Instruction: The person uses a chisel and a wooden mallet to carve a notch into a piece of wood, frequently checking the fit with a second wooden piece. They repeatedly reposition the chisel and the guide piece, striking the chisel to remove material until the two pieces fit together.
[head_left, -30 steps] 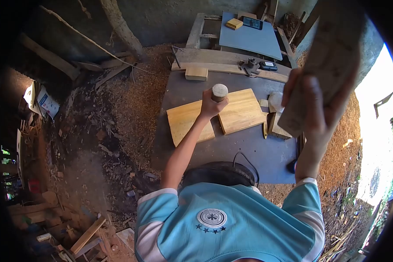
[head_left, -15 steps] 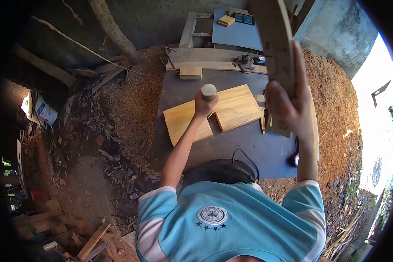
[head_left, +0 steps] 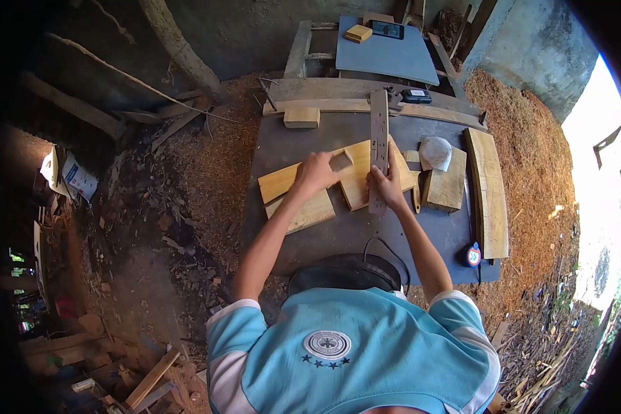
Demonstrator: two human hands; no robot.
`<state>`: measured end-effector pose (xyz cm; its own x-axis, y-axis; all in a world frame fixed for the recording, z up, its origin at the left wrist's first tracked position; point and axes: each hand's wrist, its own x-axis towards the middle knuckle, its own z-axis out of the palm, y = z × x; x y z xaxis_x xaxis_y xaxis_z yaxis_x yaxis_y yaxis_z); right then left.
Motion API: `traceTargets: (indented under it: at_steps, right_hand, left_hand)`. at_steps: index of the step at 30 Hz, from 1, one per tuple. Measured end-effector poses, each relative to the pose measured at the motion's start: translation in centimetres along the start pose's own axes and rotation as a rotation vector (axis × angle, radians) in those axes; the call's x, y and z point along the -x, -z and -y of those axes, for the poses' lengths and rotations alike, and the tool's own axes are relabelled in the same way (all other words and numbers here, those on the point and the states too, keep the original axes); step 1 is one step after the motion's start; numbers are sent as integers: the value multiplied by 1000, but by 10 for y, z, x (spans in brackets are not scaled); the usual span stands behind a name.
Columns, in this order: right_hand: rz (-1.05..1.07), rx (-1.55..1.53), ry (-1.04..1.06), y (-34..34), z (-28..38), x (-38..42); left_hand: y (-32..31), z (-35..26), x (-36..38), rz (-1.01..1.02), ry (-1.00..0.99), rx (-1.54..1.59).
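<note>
My left hand (head_left: pixel 315 174) is closed round a short tool with a squared end (head_left: pixel 341 161), over the left part of the notched yellow board (head_left: pixel 357 183). A long narrow wooden bar (head_left: pixel 379 131) stands out from my right hand (head_left: pixel 388 185), whose fingers are wrapped round its lower part, above the right part of the yellow board. Below my left hand, a paler wooden piece (head_left: pixel 302 212) lies at the board's front left. A brush with a yellow handle (head_left: pixel 416 193) lies at the right edge of the board.
On the dark table (head_left: pixel 421 243) stand a small wood block (head_left: pixel 301 117), a thick block (head_left: pixel 445 185) with a whitish bundle (head_left: pixel 435 153), a long plank (head_left: pixel 488 193) and a round blue gauge-like object (head_left: pixel 472 255). Behind are a black device (head_left: pixel 416 96) and a phone (head_left: pixel 387 29).
My right hand has come down and left with the bar, from high at the right to over the board. My left hand has shifted slightly left and down, and its tool has tilted.
</note>
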<state>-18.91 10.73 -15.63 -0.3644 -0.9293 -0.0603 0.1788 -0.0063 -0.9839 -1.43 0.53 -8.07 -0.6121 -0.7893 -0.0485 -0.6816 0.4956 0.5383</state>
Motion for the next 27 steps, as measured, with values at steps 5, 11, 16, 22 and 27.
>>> traceTargets:
  at_steps: [5,11,16,22,27]
  right_hand:
    - [-147,11,190,-1,-20,-7]
    - [-70,-115,43,4,-10,-5]
    - [-54,-118,57,5,-13,-7]
    - [-49,-149,52,3,-8,-7]
    - [-53,-178,21,1,-1,-3]
  left_hand:
    - [-45,4,16,29,129,-186]
    - [-68,-5,18,-183,-52,-355]
    - [-70,0,15,-156,-88,-389]
    - [-58,-18,4,-4,63,-252]
    - [-30,3,-24,204,286,-19]
